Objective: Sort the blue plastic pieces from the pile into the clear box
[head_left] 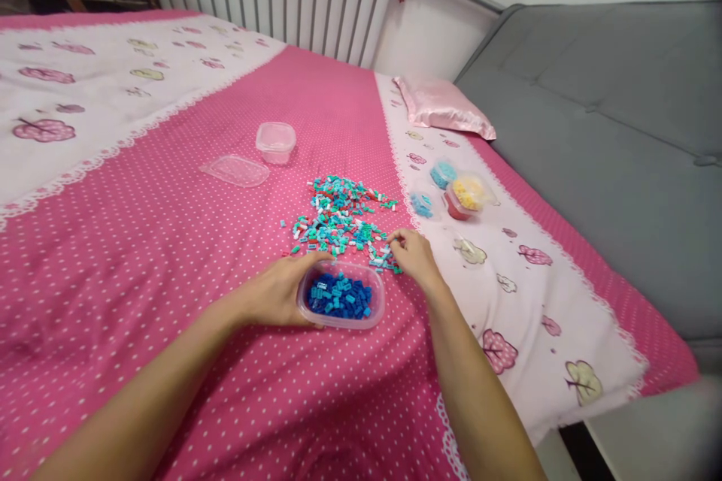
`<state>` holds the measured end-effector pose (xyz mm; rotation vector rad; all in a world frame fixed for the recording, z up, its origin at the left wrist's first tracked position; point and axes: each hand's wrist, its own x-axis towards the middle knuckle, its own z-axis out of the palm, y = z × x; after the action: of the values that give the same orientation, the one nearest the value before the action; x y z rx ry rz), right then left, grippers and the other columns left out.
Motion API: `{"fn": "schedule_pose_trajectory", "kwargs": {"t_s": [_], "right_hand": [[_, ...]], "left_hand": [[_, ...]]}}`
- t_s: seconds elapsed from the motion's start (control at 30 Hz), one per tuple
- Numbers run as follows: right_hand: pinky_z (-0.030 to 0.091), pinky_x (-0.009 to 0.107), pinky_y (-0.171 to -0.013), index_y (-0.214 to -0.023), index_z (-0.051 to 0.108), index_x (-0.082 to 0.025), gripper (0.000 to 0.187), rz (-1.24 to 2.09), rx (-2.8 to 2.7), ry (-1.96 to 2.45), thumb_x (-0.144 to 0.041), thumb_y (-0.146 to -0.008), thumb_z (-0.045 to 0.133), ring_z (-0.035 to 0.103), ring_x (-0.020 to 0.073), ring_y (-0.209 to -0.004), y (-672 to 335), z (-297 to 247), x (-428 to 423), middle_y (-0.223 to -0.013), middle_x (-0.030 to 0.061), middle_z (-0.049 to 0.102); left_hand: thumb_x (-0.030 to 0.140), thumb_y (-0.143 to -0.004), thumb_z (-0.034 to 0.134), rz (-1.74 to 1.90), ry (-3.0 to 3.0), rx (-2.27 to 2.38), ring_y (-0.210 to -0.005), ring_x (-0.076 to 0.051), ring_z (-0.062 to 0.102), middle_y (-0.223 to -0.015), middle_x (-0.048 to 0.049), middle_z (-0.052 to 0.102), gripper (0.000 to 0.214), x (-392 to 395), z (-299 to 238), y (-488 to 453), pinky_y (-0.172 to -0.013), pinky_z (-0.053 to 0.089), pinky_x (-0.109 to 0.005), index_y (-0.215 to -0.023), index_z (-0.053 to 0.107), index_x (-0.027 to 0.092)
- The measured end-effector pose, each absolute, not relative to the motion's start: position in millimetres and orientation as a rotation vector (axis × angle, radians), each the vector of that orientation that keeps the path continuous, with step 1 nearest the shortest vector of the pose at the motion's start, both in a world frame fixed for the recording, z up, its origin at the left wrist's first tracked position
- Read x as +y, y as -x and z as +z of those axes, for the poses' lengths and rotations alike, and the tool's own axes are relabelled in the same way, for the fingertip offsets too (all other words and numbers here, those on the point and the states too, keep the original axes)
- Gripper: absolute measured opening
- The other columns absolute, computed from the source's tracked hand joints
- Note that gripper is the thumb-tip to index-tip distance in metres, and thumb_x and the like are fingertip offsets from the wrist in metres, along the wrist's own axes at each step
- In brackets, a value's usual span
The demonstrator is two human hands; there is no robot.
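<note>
A clear plastic container (379, 308) holds small blue building blocks (341, 297), dark blue with some lighter ones among them. My left hand (282, 289) grips it by its left side, thumb over the near rim of the pile side. Just beyond lies a loose pile of small blocks (338, 229) in teal, green, white and red. At the right edge of that pile is my right hand (413, 254), its fingers pinched together over the blocks. Whatever sits between those fingertips is too small to make out.
Past the pile stand an empty clear container (276, 143) and a clear lid (240, 170). To the right are containers of yellow (465, 194) and light blue pieces (443, 173). A pink pillow (443, 107) lies by the grey headboard (598, 113); a pink dotted bedspread (186, 240) covers the bed.
</note>
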<state>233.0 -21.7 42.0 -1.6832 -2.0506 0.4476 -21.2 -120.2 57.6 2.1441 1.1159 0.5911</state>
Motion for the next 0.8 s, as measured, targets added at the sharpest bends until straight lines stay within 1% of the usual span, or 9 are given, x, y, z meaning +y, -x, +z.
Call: {"fn": "schedule_pose_trajectory", "kwargs": {"t_s": [0.1, 0.2, 0.33, 0.47, 0.67, 0.73, 0.8], "right_hand": [[0.043, 0.025, -0.065, -0.078, 0.067, -0.018, 0.019, 0.578, -1.880, 1.676, -0.015, -0.072, 0.049, 0.058, 0.0160, -0.064, -230.8, 37.0, -18.9, -0.068, -0.0012, 0.064], [0.044, 0.025, -0.063, -0.080, 0.068, -0.017, 0.021, 0.633, -1.880, 1.560, -0.015, -0.071, 0.049, 0.058, 0.0156, -0.061, -225.9, 32.3, -16.7, -0.067, -0.0006, 0.064], [0.046, 0.025, -0.066, -0.089, 0.071, -0.015, 0.026, 0.622, -2.003, 1.368, -0.013, -0.075, 0.049, 0.059, 0.0149, -0.066, -216.0, 29.0, -15.6, -0.081, 0.0034, 0.066], [0.047, 0.028, -0.071, -0.097, 0.071, -0.016, 0.024, 0.519, -2.095, 1.359, -0.016, -0.078, 0.056, 0.059, 0.0165, -0.071, -206.3, 26.4, -16.7, -0.083, 0.0051, 0.064], [0.045, 0.030, -0.076, -0.085, 0.071, -0.017, 0.015, 0.380, -2.187, 1.435, -0.014, -0.078, 0.058, 0.059, 0.0184, -0.074, -198.9, 22.1, -16.9, -0.080, 0.0055, 0.064], [0.045, 0.030, -0.075, -0.081, 0.070, -0.017, 0.014, 0.391, -2.135, 1.436, -0.013, -0.076, 0.058, 0.059, 0.0186, -0.074, -199.0, 20.1, -15.1, -0.079, 0.0051, 0.064], [0.046, 0.030, -0.074, -0.079, 0.068, -0.017, 0.012, 0.474, -2.030, 1.416, -0.013, -0.075, 0.057, 0.058, 0.0180, -0.073, -200.0, 18.2, -12.7, -0.078, 0.0040, 0.063]], "left_hand": [[0.052, -0.066, 0.071, 0.587, -2.144, 1.124, -0.106, -0.025, 0.058, -0.120, -0.0100, 0.059, 0.075, -120.1, 57.5, 20.6, -0.090, 0.046, -0.037, -0.126, 0.040, 0.020], [0.051, -0.066, 0.071, 0.582, -2.141, 1.130, -0.105, -0.025, 0.059, -0.119, -0.0100, 0.059, 0.073, -120.4, 58.0, 19.9, -0.089, 0.046, -0.037, -0.125, 0.042, 0.020], [0.050, -0.065, 0.072, 0.590, -2.157, 1.136, -0.103, -0.025, 0.059, -0.117, -0.0102, 0.060, 0.075, -120.7, 56.9, 20.0, -0.088, 0.047, -0.038, -0.125, 0.041, 0.020], [0.051, -0.064, 0.072, 0.595, -2.167, 1.146, -0.105, -0.026, 0.059, -0.119, -0.0108, 0.059, 0.076, -120.8, 54.7, 20.8, -0.088, 0.047, -0.037, -0.126, 0.041, 0.019], [0.054, -0.065, 0.070, 0.588, -2.176, 1.155, -0.104, -0.025, 0.060, -0.118, -0.0099, 0.060, 0.075, -121.4, 56.5, 20.8, -0.087, 0.047, -0.036, -0.125, 0.041, 0.020], [0.055, -0.066, 0.069, 0.584, -2.172, 1.158, -0.104, -0.025, 0.060, -0.118, -0.0095, 0.060, 0.074, -121.6, 57.7, 20.7, -0.087, 0.047, -0.036, -0.125, 0.041, 0.020], [0.056, -0.066, 0.069, 0.572, -2.167, 1.173, -0.103, -0.025, 0.060, -0.117, -0.0092, 0.061, 0.074, -121.8, 58.6, 20.6, -0.086, 0.047, -0.036, -0.124, 0.042, 0.020]]}}
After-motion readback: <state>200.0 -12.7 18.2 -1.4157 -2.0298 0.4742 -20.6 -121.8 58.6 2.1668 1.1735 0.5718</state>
